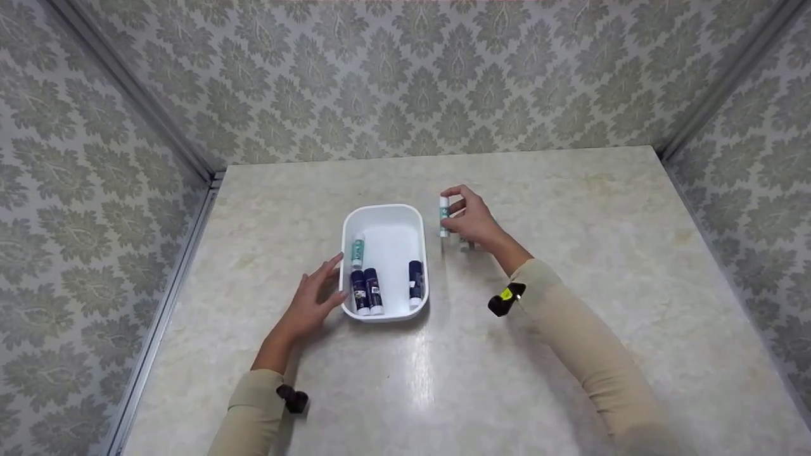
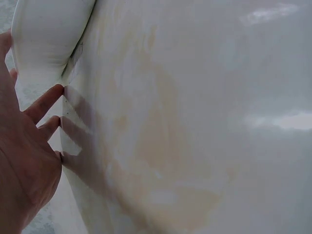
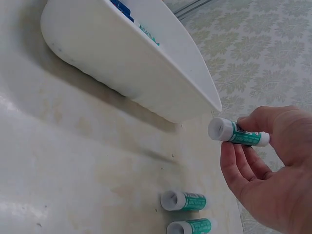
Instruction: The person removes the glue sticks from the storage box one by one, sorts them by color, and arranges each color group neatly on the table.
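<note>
My right hand pinches a green-and-white glue stick between thumb and fingers, just past the right rim of a white tub. The stick is upright in the head view. My left hand rests at the tub's left side, its fingers spread and thumb at the rim. Inside the tub, a green glue stick lies near the left wall above two navy glue sticks. Another navy glue stick lies along the right wall.
Two more green glue sticks, a nearer one and a farther one, lie side by side on the table, mostly hidden under my right hand in the head view. Patterned walls enclose the table's back and sides.
</note>
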Tool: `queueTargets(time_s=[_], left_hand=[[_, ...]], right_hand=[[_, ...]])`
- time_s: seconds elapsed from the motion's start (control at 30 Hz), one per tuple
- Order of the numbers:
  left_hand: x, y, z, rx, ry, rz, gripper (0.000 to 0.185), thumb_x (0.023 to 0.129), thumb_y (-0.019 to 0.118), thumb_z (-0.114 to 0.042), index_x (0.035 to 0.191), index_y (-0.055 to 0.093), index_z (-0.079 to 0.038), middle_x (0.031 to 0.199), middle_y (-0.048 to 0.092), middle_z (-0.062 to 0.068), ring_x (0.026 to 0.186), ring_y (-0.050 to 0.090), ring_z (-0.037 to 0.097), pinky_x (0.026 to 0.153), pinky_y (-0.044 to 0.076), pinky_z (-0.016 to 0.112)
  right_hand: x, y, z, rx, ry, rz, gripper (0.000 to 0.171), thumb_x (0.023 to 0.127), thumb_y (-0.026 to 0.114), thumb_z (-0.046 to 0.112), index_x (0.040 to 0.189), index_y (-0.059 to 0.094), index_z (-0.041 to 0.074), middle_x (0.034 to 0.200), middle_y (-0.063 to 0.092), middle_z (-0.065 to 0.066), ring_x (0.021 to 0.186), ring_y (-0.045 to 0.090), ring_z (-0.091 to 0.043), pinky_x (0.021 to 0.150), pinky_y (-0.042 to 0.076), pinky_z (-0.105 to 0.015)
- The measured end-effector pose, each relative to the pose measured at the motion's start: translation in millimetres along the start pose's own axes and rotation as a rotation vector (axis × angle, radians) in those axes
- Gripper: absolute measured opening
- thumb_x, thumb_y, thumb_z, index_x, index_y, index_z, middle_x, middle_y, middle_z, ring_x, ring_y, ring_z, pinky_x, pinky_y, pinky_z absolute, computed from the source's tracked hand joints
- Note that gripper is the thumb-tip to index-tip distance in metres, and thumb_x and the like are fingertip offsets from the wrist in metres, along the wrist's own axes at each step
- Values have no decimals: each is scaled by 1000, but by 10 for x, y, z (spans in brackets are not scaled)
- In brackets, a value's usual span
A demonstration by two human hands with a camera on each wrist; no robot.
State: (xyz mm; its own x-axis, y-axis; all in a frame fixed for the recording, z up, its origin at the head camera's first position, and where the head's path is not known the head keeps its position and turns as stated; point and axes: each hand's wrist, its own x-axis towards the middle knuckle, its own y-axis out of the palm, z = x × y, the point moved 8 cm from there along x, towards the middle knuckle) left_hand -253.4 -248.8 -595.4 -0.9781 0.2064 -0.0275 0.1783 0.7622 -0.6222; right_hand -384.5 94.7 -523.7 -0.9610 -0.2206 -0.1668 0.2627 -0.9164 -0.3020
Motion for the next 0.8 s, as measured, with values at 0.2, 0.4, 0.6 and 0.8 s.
queueTargets(time_s=[0.2, 0.4, 0.6, 0.8], left_hand=[[5, 0, 2, 1, 10, 3, 82, 108, 70, -43, 179, 32, -27, 171, 59, 14, 176, 28, 40, 143, -8, 71], [1, -2, -17, -6, 17, 5, 82, 108, 71, -41, 179, 33, -26, 171, 59, 16, 177, 26, 42, 143, -8, 72], [-1, -2, -23, 0, 22, 2, 82, 108, 70, -42, 179, 33, -26, 171, 59, 15, 175, 31, 42, 143, -7, 73], [4, -2, -16, 4, 3, 9, 82, 108, 69, -45, 179, 32, -28, 172, 58, 15, 175, 30, 41, 143, -7, 71]], right_hand=[[-25, -126, -111, -7, 25, 5, 64, 101, 72, -1, 160, 51, 9, 128, 63, -14, 101, 66, -19, 85, 60, -29], [-48, -311, -249, -12, 56, 10, 64, 104, 70, 1, 164, 48, 9, 133, 61, -16, 109, 65, -21, 93, 59, -37], [-83, -544, -377, -73, 100, -19, 63, 106, 71, 3, 164, 49, 12, 135, 59, -15, 113, 64, -23, 90, 58, -30], [-127, -746, -481, -122, 134, -54, 64, 106, 72, 4, 165, 48, 12, 139, 60, -19, 117, 63, -24, 87, 55, -27]])
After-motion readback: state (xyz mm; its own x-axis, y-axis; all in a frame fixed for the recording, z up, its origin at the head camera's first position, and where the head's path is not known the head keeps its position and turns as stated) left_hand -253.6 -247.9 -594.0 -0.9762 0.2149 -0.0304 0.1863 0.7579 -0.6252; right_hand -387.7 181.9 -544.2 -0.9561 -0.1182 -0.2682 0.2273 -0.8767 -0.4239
